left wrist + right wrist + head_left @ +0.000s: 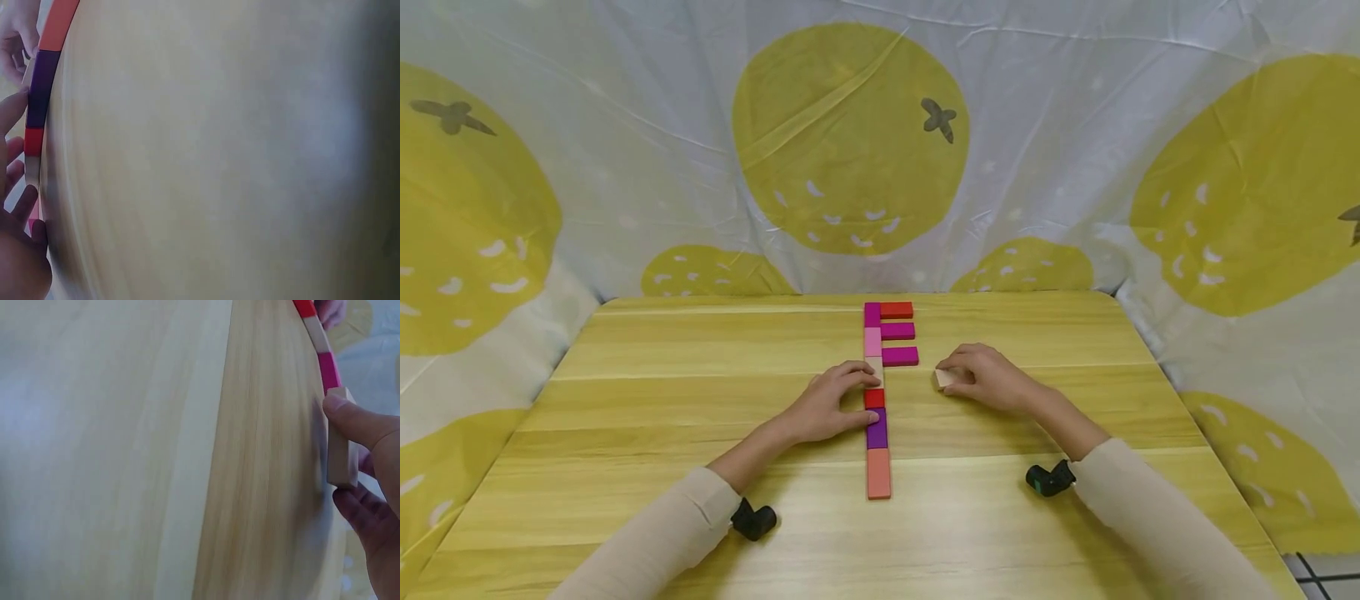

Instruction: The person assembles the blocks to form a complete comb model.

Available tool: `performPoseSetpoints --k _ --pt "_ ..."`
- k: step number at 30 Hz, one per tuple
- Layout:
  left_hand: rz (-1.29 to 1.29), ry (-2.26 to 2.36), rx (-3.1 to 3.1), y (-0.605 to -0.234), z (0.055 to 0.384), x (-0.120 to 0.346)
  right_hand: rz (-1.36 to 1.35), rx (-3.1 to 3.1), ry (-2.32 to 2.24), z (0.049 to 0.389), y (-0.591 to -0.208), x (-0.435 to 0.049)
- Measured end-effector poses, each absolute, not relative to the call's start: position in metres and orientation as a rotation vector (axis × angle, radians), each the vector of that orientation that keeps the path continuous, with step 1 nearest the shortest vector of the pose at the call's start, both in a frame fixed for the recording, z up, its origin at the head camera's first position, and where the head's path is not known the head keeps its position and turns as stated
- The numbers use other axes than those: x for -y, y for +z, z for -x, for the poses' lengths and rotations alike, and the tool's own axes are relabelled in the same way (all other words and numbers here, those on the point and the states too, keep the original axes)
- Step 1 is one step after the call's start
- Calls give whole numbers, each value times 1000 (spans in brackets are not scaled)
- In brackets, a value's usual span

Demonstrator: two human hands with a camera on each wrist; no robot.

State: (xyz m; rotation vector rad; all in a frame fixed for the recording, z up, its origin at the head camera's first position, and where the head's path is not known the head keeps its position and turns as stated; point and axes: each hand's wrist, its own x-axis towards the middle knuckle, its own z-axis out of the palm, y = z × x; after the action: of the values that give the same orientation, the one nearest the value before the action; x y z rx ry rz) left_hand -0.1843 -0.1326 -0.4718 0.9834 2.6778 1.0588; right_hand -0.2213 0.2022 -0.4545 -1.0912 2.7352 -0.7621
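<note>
A plain wooden block [942, 380] is pinched between the thumb and fingers of my right hand [988, 377], right of the column of blocks. In the right wrist view the block [341, 447] is long, with the thumb at one end and fingers at the other. My left hand [831, 403] rests along the column, its fingertips at a beige block [876, 372] and its thumb on a purple block [877, 429]. Between these two sits a short red block [874, 398]. A salmon block [878, 475] forms the near end; a pink block [872, 342] and a magenta block [872, 314] continue the far end.
Three blocks branch rightward from the column's far part: an orange-red block [897, 310], a magenta block [898, 331] and another magenta block [900, 357]. The wooden table [647, 375] ends at a fruit-patterned curtain [1030, 150]. Each wrist carries a black device [1049, 479].
</note>
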Motion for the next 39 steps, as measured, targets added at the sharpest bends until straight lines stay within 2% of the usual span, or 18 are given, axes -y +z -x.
performPoseSetpoints --k 23,39 --pt "-971 1050 -2682 -471 183 132 1197 -2786 -680 223 -454 -143" --pt "-959 1043 -2677 -467 184 132 1090 -2934 -600 219 -460 -118"
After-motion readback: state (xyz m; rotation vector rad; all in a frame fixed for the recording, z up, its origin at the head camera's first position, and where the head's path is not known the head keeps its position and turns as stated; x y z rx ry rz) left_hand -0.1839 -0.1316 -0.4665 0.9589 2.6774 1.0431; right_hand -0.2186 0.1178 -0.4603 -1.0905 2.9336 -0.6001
